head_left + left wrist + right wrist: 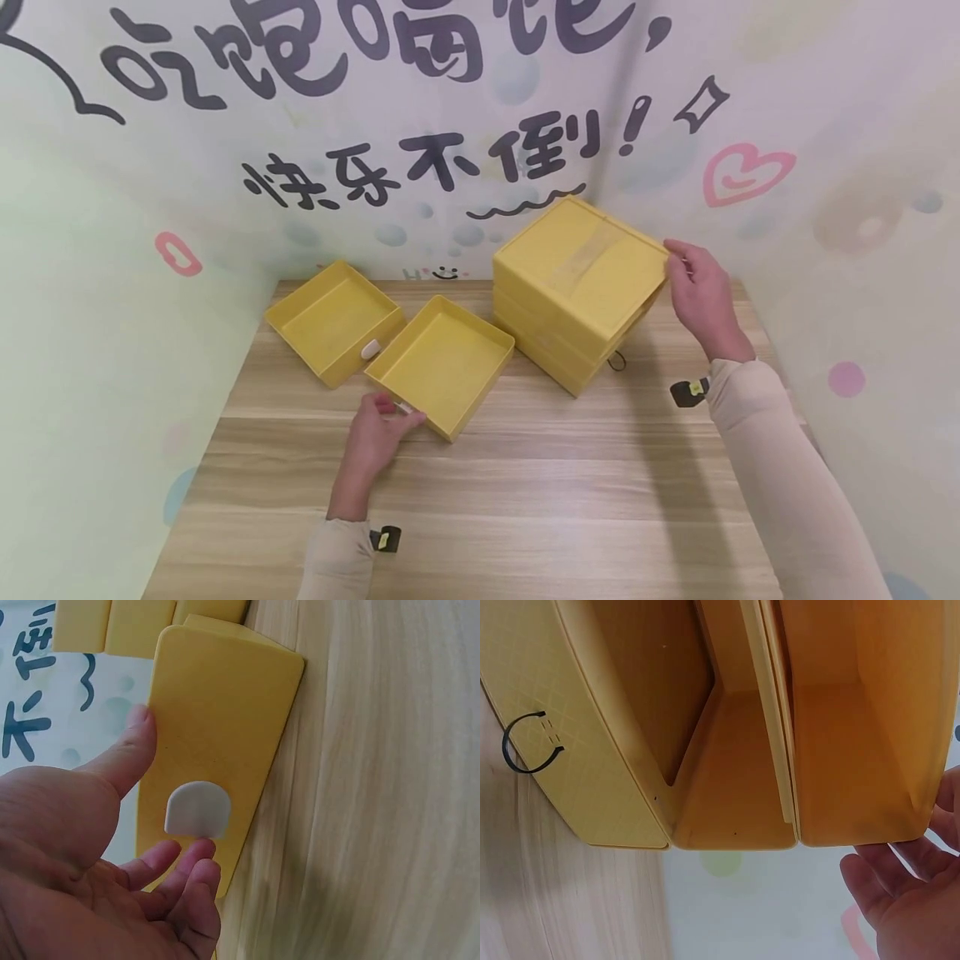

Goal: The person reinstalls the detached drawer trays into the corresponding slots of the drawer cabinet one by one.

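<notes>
A yellow stacked drawer cabinet (pixel 581 258) stands on the table, tape across its top. Two of its compartments gape without drawers in the right wrist view; the lowest has a textured front (pixel 577 750) with a black loop. My right hand (pixel 702 292) touches the cabinet's top right corner, fingers along its outer side, some tips hidden. Left of the cabinet lies an empty yellow drawer (pixel 442 362). My left hand (pixel 375 437) is at its front: the thumb touches the upper rim, and loosely bent fingers lie beside the white pull tab (pixel 199 810).
A second yellow drawer (pixel 337 321) with a white tab sits at the back left, close beside the first. The wood-grain table (pixel 525 500) meets a printed wall (pixel 420 225) behind and further walls at both sides.
</notes>
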Demonstrator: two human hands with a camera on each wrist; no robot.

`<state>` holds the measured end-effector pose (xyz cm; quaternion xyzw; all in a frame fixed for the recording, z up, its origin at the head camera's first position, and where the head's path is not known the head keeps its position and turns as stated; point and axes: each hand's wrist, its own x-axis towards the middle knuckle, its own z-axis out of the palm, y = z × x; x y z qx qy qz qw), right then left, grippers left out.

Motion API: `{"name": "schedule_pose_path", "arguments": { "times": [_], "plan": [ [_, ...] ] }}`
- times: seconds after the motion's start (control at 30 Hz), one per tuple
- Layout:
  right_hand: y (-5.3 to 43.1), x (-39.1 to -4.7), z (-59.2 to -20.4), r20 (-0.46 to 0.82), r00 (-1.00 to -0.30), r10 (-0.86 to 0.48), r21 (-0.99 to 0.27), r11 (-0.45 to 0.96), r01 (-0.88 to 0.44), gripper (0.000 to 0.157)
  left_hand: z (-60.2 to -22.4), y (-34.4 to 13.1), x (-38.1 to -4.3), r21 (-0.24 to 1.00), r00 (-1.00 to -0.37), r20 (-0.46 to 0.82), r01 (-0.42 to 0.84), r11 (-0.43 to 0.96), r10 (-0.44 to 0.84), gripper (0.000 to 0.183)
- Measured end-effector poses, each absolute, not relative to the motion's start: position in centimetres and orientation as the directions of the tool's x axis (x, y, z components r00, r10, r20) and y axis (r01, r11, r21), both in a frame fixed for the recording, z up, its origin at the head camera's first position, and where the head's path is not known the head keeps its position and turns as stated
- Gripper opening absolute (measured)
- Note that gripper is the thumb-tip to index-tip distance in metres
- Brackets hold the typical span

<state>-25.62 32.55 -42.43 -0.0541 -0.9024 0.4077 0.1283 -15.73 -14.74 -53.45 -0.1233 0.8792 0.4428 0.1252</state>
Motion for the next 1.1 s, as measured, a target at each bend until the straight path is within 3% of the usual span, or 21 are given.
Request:
{"name": "schedule_pose_path", "arguments": {
  "times": [1.1],
  "plan": [
    [33.4, -24.0, -43.1, 0.255, -0.912, 0.323, -0.738, 0.674, 0.032, 0.044, -54.9, -14.2, -16.2, 0.717, -0.939, -0.323, -0.324, 0.618, -0.117, 0.055]
  ]
}}
